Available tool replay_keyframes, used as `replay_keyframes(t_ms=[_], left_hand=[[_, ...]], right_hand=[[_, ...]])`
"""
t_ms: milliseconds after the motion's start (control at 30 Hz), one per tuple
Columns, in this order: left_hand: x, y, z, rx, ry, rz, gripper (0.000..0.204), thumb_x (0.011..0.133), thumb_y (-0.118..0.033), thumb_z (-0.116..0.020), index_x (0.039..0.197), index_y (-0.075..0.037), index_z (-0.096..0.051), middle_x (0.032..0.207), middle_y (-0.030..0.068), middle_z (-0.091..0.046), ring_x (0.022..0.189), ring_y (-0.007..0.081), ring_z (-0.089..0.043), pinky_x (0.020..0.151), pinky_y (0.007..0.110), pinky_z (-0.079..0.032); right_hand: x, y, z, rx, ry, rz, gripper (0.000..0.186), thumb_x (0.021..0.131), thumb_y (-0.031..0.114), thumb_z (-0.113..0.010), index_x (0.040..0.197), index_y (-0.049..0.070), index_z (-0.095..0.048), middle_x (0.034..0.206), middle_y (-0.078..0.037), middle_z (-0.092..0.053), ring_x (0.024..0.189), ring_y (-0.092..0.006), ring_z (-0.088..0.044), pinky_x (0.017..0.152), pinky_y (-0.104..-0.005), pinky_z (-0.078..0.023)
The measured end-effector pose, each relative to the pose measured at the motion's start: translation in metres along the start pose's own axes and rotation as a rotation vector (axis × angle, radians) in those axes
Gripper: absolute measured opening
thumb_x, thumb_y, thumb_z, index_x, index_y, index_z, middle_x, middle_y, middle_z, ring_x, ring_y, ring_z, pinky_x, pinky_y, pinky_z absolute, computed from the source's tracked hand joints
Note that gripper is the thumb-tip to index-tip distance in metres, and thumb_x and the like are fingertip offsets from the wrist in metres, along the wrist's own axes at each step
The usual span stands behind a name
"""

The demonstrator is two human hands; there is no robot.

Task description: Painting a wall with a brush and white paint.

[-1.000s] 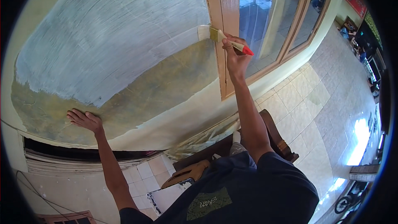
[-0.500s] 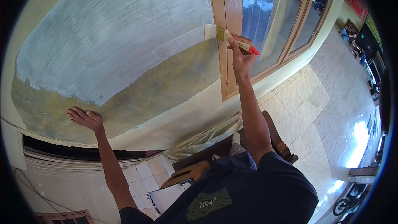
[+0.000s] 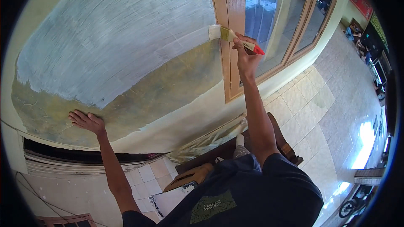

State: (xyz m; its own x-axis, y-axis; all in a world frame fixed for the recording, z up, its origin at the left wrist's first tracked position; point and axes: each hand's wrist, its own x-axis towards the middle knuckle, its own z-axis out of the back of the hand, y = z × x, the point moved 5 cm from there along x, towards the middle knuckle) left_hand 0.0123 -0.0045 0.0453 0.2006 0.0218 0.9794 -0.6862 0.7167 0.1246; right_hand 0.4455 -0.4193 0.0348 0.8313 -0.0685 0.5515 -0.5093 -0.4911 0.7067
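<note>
At the right end of the wall's pale coat (image 3: 122,33), just beside the brown window frame (image 3: 227,59), we find the paintbrush (image 3: 225,34), its whitened bristles pointing left. The right hand (image 3: 247,54) has its fingers pinching the handle short of the red tip. To the left and nearer, the left hand (image 3: 86,122) lies on the uncoated olive patch (image 3: 181,73), fingers extended and close together, holding nothing; we cannot tell how hard it presses.

We judge the principal risk to be paint on the frame: the bristles overlap its edge in our view, though contact is not certain, and a slight drift to the right would mark it. A heavily loaded brush could also drip down the olive patch. Lastly, should the left hand slide to the far side, it would meet the pale coat and might smear it, if wet
</note>
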Motion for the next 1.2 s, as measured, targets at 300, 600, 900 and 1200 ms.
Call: replay_keyframes(t_ms=[300,600,900,1200], left_hand=[[0.008,-0.003,0.003,0.003,-0.016,-0.012,0.060,0.105,-0.039,-0.022,0.152,-0.003,-0.027,0.159,0.0199,-0.020,0.148,0.0398,-0.015,0.117,0.054,-0.007],[0.009,-0.006,-0.002,0.011,-0.006,-0.004,0.059,0.105,-0.039,-0.022,0.153,-0.004,-0.026,0.159,0.0193,-0.020,0.148,0.0385,-0.015,0.117,0.054,-0.006],[0.009,-0.011,-0.005,0.006,-0.022,-0.016,0.059,0.105,-0.038,-0.023,0.152,-0.004,-0.026,0.159,0.0197,-0.020,0.148,0.0389,-0.015,0.117,0.053,-0.007],[0.008,-0.009,-0.005,0.004,-0.020,-0.022,0.059,0.105,-0.039,-0.022,0.152,-0.004,-0.028,0.159,0.0195,-0.020,0.148,0.0389,-0.015,0.117,0.053,-0.007]], right_hand=[[-0.015,0.020,0.001,-0.021,-0.008,-0.059,0.016,0.087,0.003,-0.072,0.099,-0.003,-0.062,0.105,-0.018,-0.069,0.079,-0.0153,-0.066,0.070,-0.0277,-0.056],[-0.032,0.016,-0.033,0.070,0.104,-0.102,0.016,0.087,0.002,-0.072,0.099,-0.001,-0.062,0.107,-0.018,-0.068,0.082,-0.0153,-0.065,0.073,-0.0278,-0.056],[0.005,-0.001,-0.011,0.076,0.026,-0.003,0.016,0.087,0.003,-0.072,0.100,-0.002,-0.063,0.105,-0.015,-0.070,0.082,-0.0143,-0.065,0.075,-0.0286,-0.056],[-0.002,0.021,0.019,-0.044,-0.142,0.018,0.014,0.087,0.003,-0.072,0.097,-0.002,-0.064,0.105,-0.016,-0.070,0.078,-0.0145,-0.065,0.071,-0.0269,-0.056]])
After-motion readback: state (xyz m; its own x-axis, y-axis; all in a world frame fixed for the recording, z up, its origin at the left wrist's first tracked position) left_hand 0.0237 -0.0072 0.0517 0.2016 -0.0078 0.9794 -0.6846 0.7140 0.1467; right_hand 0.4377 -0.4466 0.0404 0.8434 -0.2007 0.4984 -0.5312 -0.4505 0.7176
